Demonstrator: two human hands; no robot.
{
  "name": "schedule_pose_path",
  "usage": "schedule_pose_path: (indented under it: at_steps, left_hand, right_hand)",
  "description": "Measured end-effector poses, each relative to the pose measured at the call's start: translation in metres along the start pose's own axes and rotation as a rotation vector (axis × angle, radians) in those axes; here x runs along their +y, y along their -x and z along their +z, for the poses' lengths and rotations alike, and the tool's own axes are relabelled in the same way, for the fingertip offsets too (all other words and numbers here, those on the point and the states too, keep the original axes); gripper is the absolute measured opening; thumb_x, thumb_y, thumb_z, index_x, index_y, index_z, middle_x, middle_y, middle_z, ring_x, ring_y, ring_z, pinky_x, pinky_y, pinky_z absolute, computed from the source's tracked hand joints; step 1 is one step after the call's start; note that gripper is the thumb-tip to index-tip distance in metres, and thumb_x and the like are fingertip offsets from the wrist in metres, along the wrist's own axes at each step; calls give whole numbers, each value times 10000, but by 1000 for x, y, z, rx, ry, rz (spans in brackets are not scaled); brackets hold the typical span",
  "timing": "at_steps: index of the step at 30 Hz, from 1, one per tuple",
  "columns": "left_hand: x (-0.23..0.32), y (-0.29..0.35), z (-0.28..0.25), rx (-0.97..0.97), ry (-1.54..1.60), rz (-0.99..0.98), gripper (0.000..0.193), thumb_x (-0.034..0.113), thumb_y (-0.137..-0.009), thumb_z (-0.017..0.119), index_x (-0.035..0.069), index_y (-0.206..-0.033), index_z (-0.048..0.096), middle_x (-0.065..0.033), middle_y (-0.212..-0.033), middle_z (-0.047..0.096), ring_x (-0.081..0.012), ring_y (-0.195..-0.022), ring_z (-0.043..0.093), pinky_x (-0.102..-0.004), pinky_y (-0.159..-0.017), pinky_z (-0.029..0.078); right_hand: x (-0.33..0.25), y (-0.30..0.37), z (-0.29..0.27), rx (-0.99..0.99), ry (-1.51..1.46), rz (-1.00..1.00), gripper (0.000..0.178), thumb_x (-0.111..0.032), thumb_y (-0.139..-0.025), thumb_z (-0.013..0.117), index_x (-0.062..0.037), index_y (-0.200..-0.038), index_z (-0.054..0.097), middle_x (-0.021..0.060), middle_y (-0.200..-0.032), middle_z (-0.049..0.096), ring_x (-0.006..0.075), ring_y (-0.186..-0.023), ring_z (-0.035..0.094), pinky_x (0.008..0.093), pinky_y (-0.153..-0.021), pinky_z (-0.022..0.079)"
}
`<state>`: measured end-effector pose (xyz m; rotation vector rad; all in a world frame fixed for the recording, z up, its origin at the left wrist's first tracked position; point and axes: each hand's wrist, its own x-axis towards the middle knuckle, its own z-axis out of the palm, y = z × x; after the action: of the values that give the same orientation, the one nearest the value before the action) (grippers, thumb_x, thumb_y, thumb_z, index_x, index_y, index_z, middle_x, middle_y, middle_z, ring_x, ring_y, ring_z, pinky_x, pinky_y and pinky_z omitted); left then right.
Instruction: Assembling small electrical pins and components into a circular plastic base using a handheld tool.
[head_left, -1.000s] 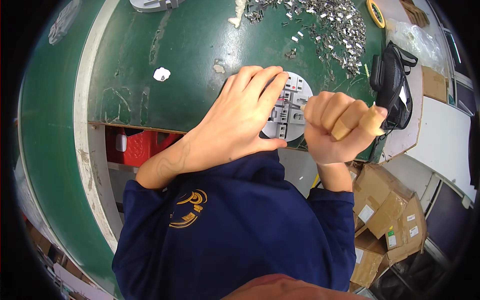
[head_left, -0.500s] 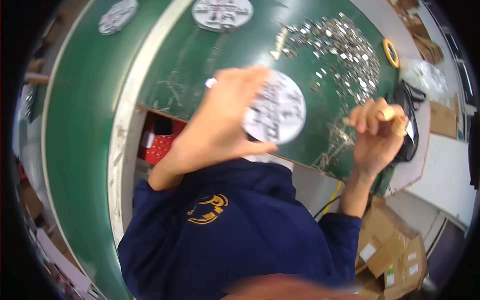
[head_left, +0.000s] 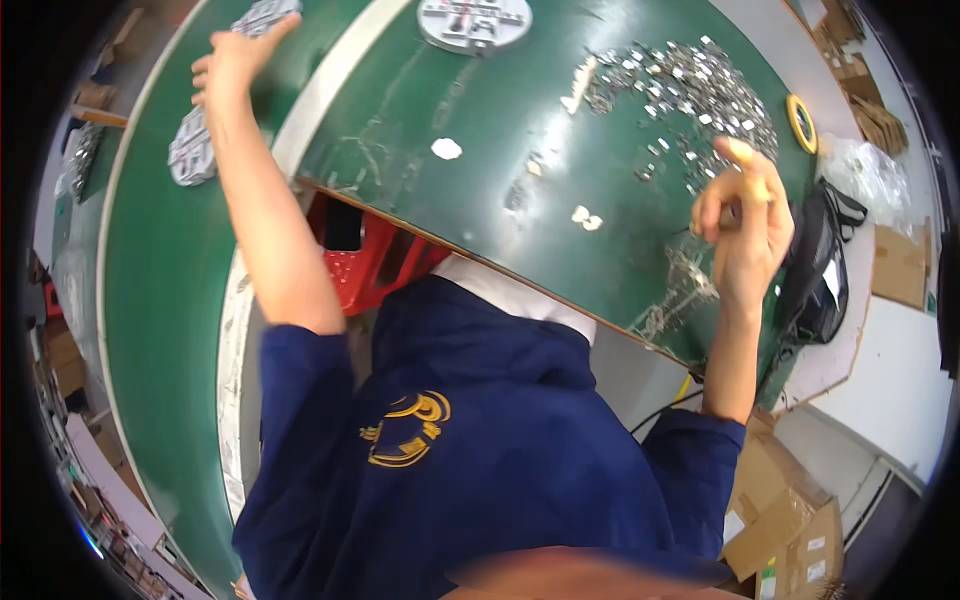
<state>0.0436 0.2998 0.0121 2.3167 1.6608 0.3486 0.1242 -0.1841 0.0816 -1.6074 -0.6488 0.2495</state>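
Note:
My left hand (head_left: pixel 238 62) reaches out over the green belt at the far left, fingers spread and holding nothing. Two round pale grey discs with raised parts lie there: the nearer disc (head_left: pixel 192 150) just below the hand, and the farther disc (head_left: pixel 266 16), partly covered by the thumb. My right hand (head_left: pixel 745 215) hovers above the right side of the green table, near a pile of small shiny metal pieces (head_left: pixel 705 85). Its index finger is extended and the others are loosely bent; I see nothing held in it. Yellow coverings (head_left: pixel 757 188) wrap some of its fingers.
A third disc (head_left: pixel 475 22) rests at the table's far side. Small white pieces (head_left: pixel 446 149) and thin clear scraps (head_left: pixel 680 290) lie about. A yellow tape roll (head_left: pixel 801 123) and a black bag (head_left: pixel 815 270) are at the right. A pale rail (head_left: pixel 335 85) separates belt and table.
My left hand, which held a disc over the table, has swung far left and let go; two discs now show on the belt instead of one. My right index finger has straightened.

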Motion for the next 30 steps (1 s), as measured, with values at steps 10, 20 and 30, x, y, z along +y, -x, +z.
schedule_pose_path:
  at_steps: [10,20,30]
  left_hand:
    - [54,67,-31,211,333,525,849,465,-654,781,23,-1310,473,-189,-1223,557,-300,-1166,517,-394,-1015,375]
    - [64,241,-13,-526,670,1276,895,153,-566,848,53,-1358,442,-186,-1364,426,-357,-1262,405,-407,-1052,355]
    - [65,275,7,-748,667,1373,944,182,-550,853,76,-1378,412,-172,-1427,358,-381,-1302,328,-472,-1088,299]
  right_hand:
    - [17,-3,-21,-147,830,54,169,-99,-830,672,-52,-992,680,38,-802,622,130,-666,582,254,-584,441]
    - [37,-29,-16,-341,904,-159,129,-16,-814,662,-10,-942,682,40,-867,627,88,-642,495,240,-570,411]
    - [23,-21,-22,-175,779,-11,121,-40,-828,659,-16,-946,674,52,-862,667,101,-629,554,237,-563,432]
